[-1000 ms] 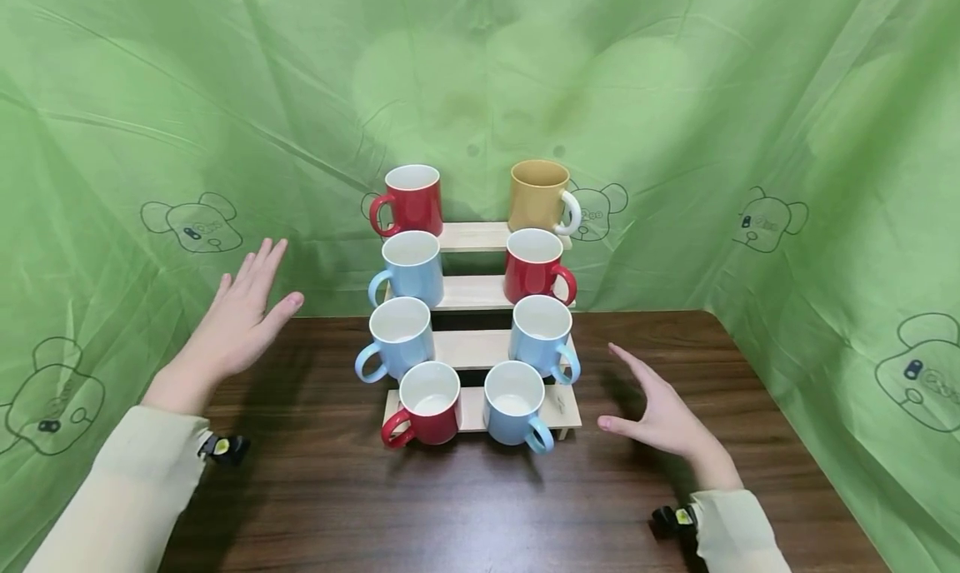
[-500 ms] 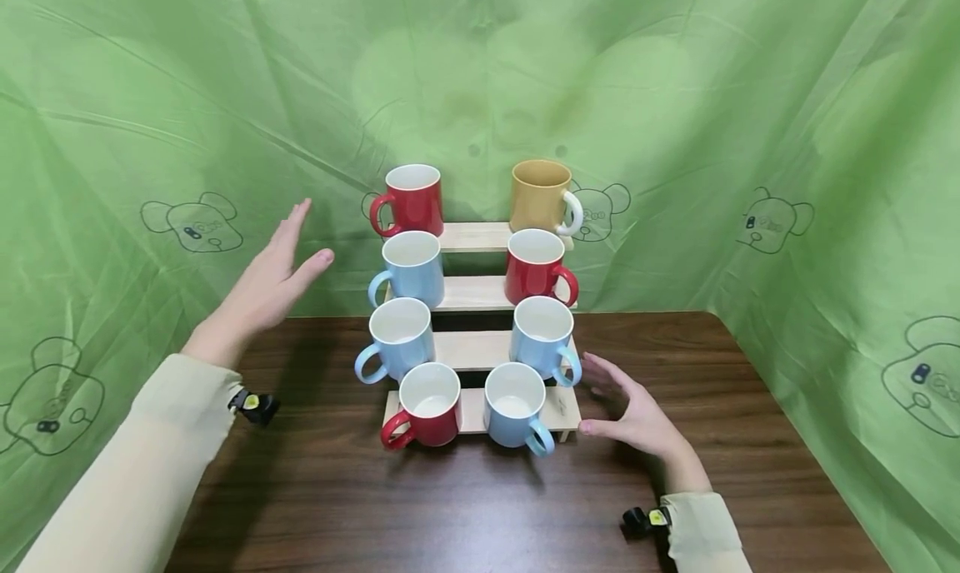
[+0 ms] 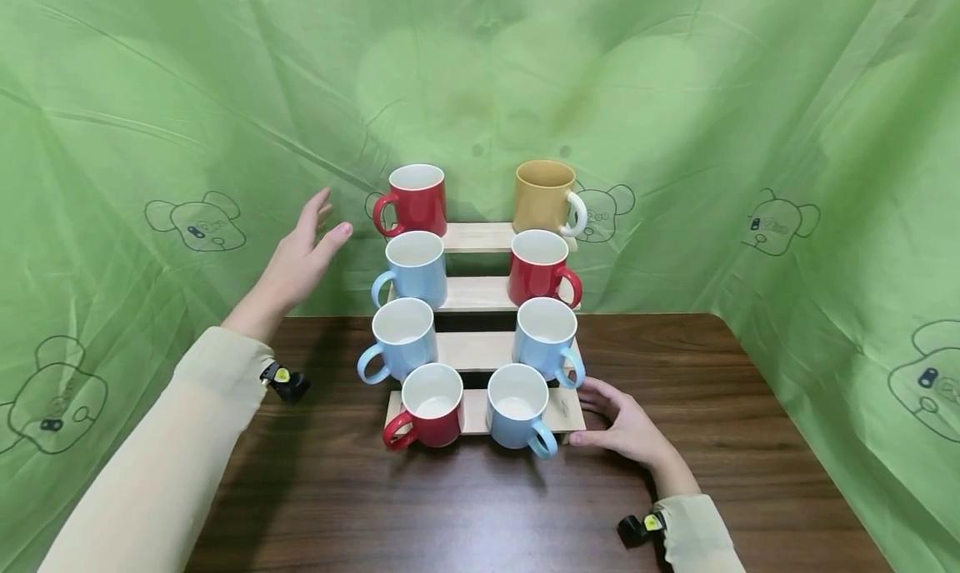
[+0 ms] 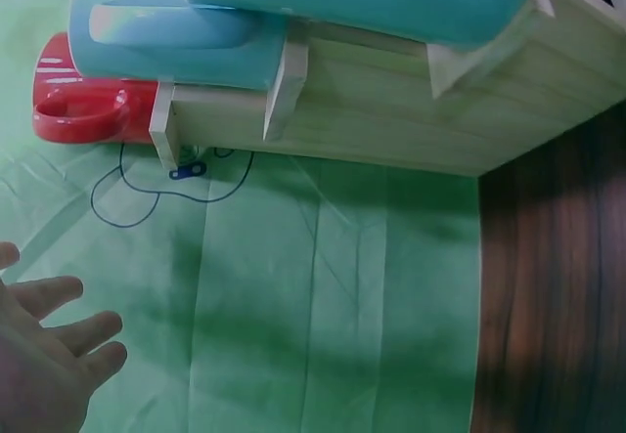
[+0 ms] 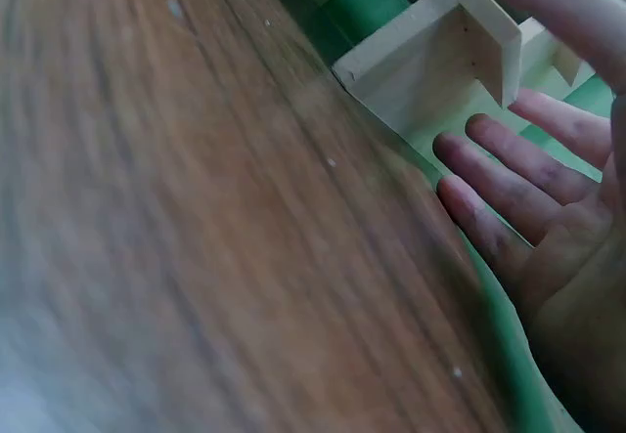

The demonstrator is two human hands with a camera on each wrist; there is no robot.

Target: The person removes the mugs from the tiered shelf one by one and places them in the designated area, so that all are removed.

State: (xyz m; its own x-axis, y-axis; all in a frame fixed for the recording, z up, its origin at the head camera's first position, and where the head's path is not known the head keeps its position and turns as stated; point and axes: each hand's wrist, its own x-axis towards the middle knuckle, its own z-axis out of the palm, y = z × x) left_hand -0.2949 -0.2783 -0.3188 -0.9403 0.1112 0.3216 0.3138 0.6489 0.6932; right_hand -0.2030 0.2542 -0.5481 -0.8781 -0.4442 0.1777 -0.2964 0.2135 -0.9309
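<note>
A stepped pale wooden stand (image 3: 477,352) carries mugs in pairs on its steps. The top step holds a red mug (image 3: 420,202) and a tan mug (image 3: 542,198) with a white handle. Below them are a light blue mug (image 3: 417,273) and a red mug (image 3: 536,273), then two light blue ones. On the lowest step sit a red mug (image 3: 433,411) and a light blue mug (image 3: 517,415). My left hand (image 3: 292,265) hovers left of the upper steps, fingers spread, holding nothing. My right hand (image 3: 630,431) is at the lowest step's right end, fingertips beside the stand's side panel (image 5: 421,62).
The stand is on a dark brown wooden table (image 3: 465,515). Green fabric (image 3: 480,82) printed with bear faces hangs behind and at both sides. Each wrist wears a small black camera, such as the left wrist camera (image 3: 288,384).
My left hand has moved right and farther back, toward the stand's upper left. My right hand has moved left, up to the lowest step's right end. The mugs keep their places on the stand.
</note>
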